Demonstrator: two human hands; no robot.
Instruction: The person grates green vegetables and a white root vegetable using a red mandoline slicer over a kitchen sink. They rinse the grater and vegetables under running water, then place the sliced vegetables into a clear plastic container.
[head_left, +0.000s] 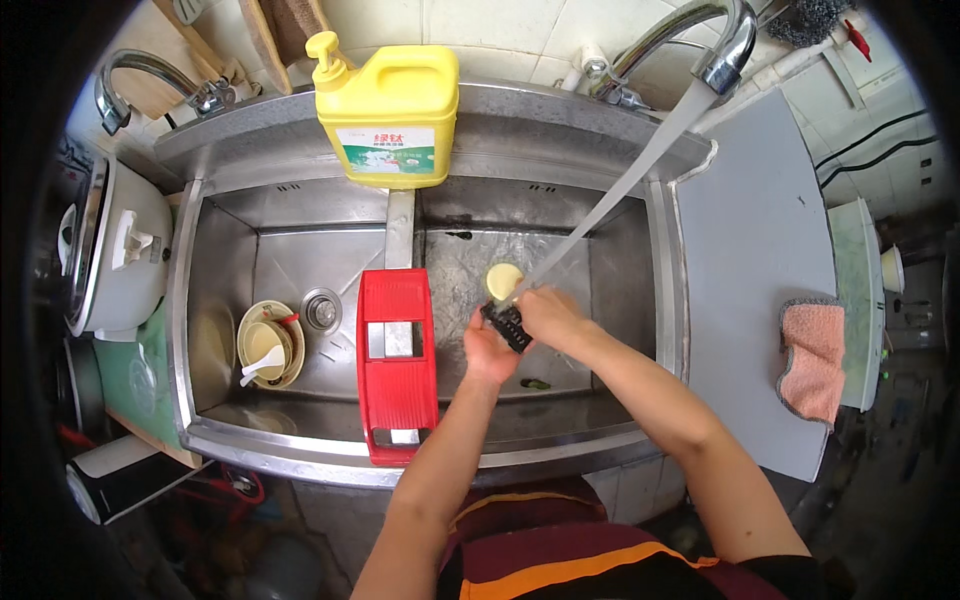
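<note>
Over the right basin of a stainless steel sink (670, 300), my left hand (492, 351) holds a small black slotted plastic piece (510, 328) from below. My right hand (551, 315) touches its upper right side, fingers curled and partly hidden. Water from the right faucet (720, 71) runs onto the piece and my fingers. A round pale yellow item (504, 281) shows just beyond them; whether I hold it, I cannot tell. A red plastic grater frame (397, 390) with openings lies along the sink's divider, left of my hands.
Stacked bowls (244, 330) with a white spoon (264, 363) sit in the left basin. A yellow pump jug (390, 112) stands behind the divider. Dark green scraps (535, 383) lie in the right basin. A pink cloth (811, 364) hangs over the right board's edge; a rice cooker (139, 247) stands left.
</note>
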